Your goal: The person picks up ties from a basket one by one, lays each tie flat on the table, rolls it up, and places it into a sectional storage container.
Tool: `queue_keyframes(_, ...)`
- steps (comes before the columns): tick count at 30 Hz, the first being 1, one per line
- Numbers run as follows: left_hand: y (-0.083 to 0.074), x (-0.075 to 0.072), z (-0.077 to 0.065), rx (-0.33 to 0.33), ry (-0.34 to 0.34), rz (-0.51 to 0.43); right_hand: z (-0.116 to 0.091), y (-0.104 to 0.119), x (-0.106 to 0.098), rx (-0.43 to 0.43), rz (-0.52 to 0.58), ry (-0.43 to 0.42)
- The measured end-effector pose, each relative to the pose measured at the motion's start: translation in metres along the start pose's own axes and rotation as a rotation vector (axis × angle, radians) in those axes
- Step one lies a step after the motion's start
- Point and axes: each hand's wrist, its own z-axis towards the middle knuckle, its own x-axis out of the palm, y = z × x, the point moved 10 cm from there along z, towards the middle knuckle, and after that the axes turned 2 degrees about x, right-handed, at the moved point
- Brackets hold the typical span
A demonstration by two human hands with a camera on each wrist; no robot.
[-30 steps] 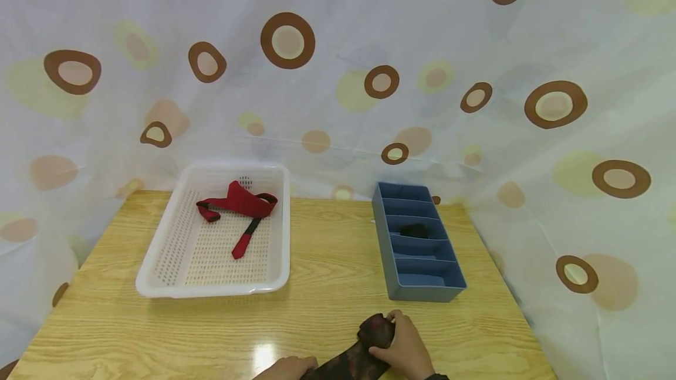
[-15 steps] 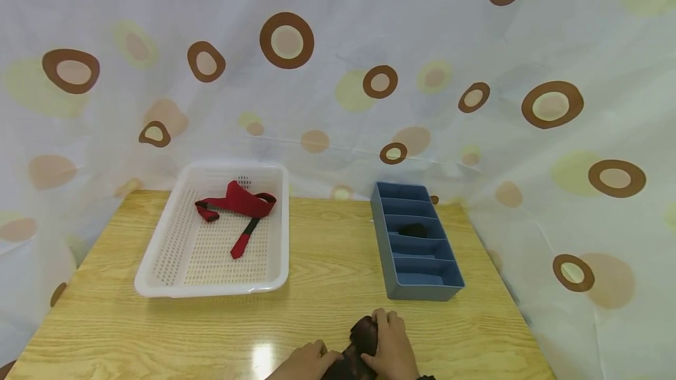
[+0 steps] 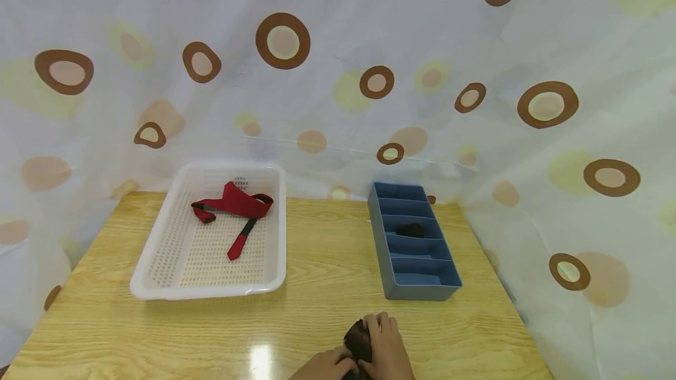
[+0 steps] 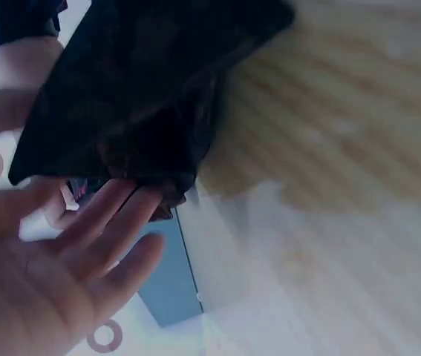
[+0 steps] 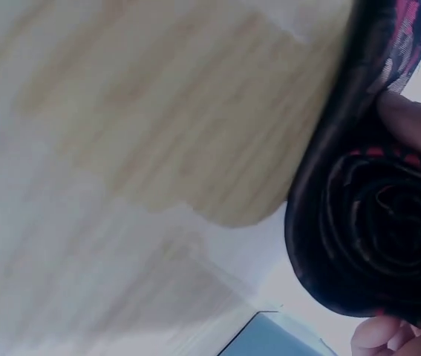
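A dark necktie with reddish patterning (image 3: 357, 340) lies partly rolled up at the table's near edge. Its coiled layers show end-on in the right wrist view as a thick necktie roll (image 5: 388, 230). My right hand (image 3: 388, 349) grips the roll from the right, thumb on the near side and fingers over the far side. From the left, my left hand (image 3: 328, 363) pinches the tie close beside the roll, almost meeting the right hand. In the left wrist view, the wide loose end of the necktie (image 4: 143, 89) hangs past the left hand's fingers.
A white perforated basket (image 3: 208, 293) at the left holds a loose red necktie (image 3: 240, 201). To the right stands a blue divided box (image 3: 391, 268), with a dark rolled item (image 3: 411, 230) in its middle compartment. A patterned curtain (image 3: 317, 104) hangs behind the wooden table (image 3: 317, 286).
The left hand has moved right, up to the roll, and less loose tie shows between the hands. The right hand has shifted slightly left with the roll.
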Motion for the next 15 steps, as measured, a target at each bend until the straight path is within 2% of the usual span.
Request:
queue_keyframes(2, -0.001, -0.015, 0.004, -0.017, -0.1, -0.005, 0.0, 0.002, -0.001, -0.019, 0.001, -0.012)
queue_keyframes(5, 0.004, -0.027, 0.011, -0.094, -0.13, 0.05, -0.001, 0.003, -0.001, -0.036, -0.009, -0.022)
queue_keyframes(7, 0.008, -0.029, 0.018, -0.122, -0.114, 0.081, -0.001, 0.003, -0.001, -0.049, -0.019, -0.02)
queue_keyframes(11, 0.023, -0.024, 0.034, -0.176, -0.032, 0.091, -0.001, 0.005, 0.0, -0.091, -0.025, -0.02)
queue_keyframes(15, 0.034, -0.018, 0.046, -0.175, 0.032, 0.105, -0.001, 0.011, -0.004, -0.189, 0.022, -0.079)
